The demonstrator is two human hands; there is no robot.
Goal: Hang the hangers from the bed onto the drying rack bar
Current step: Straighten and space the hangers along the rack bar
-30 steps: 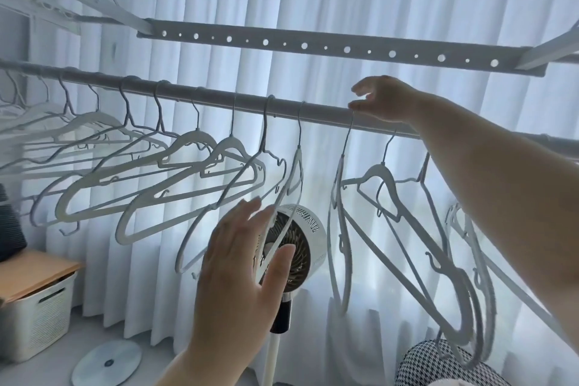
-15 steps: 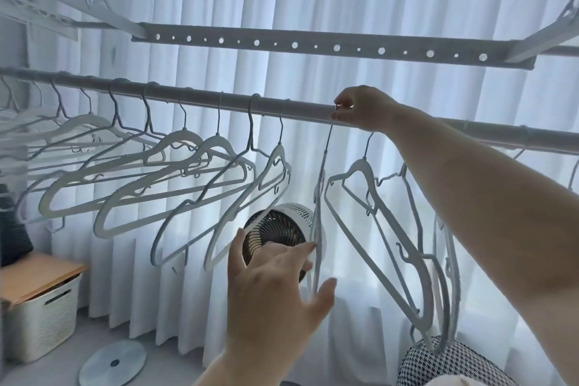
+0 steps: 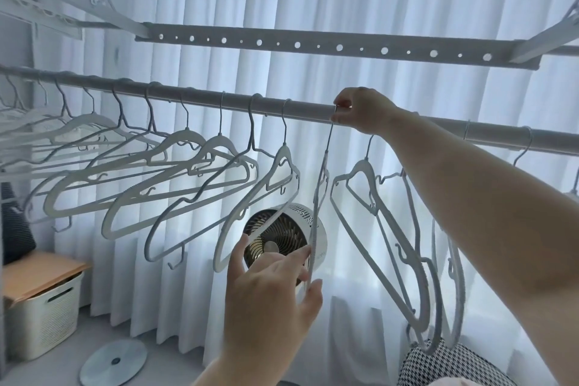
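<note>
right hand (image 3: 360, 111) pinches wire hook of ribbed hanger (image 3: 319, 194) on round bar (image 3: 203, 100) | left hand (image 3: 269, 294), fingers loose, touches its lower arm

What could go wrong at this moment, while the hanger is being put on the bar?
1. The right hand pinches the hook of the hanger at the bar; whether the hook is fully over cannot be seen, so it might drop when released.
2. The left hand touches its lower edge, and the next hanger hangs close by; the two could tangle.
</note>
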